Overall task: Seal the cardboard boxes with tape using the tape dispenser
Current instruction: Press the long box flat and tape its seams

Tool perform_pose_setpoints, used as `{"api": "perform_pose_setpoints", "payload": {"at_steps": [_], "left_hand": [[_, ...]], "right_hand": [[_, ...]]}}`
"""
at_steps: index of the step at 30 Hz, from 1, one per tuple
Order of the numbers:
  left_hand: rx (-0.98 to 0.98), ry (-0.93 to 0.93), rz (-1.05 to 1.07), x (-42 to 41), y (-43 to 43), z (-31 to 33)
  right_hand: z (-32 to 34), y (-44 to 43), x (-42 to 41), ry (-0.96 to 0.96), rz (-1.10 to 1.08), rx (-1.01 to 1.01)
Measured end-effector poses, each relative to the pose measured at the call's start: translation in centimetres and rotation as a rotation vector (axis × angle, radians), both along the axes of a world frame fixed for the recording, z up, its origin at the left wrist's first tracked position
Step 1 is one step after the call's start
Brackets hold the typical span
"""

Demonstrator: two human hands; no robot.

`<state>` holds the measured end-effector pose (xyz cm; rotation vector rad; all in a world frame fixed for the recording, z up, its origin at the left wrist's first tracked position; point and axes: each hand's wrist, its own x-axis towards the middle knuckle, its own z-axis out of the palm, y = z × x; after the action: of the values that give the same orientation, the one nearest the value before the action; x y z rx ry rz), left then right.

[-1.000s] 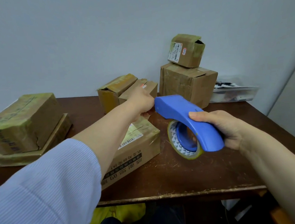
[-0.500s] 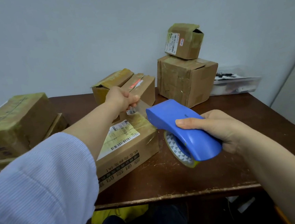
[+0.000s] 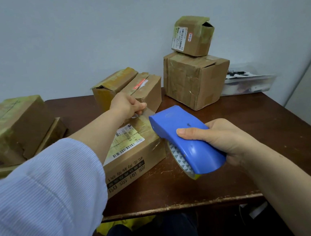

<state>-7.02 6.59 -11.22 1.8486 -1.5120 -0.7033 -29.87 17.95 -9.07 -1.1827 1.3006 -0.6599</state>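
Brown table [image 3: 231, 177]: labelled cardboard box [image 3: 136, 162] at centre. Blue tape dispenser [image 3: 170, 122] sits lower than a second ago, nose over the box's far right corner. My right hand [image 3: 224, 140] grips its body from 4 o'clock, thumb on top. Left hand [image 3: 125, 106], at 10 o'clock of the nose, pinches the clear tape strip [image 3: 144, 114], now drawn out between fingers and nose.

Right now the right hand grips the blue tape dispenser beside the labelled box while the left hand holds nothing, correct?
Not quite. The head view shows the left hand pinching the pulled-out tape end above the labelled box. The right hand does grip the blue tape dispenser beside that box.
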Motion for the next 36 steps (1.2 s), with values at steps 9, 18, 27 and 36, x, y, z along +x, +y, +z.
{"api": "perform_pose_setpoints", "payload": {"at_steps": [9,18,27,36], "left_hand": [[0.007,-0.018,0.011,0.6,-0.3,-1.6],[0.069,-0.122,0.057,0.8,-0.8,-2.0],[0.118,-0.368,0.152,-0.1,0.0,-1.1],[-0.366,-0.418,0.109,-0.8,2.6,-1.3]], "right_hand": [[-0.9,-0.1,0.2,0.015,0.006,0.000],[-1.6,-0.4,0.2,0.000,0.004,-0.014],[-1.9,-0.7,-0.3,-0.009,0.029,0.021],[-1.9,-1.2,-0.7,0.079,0.021,-0.009]]}}
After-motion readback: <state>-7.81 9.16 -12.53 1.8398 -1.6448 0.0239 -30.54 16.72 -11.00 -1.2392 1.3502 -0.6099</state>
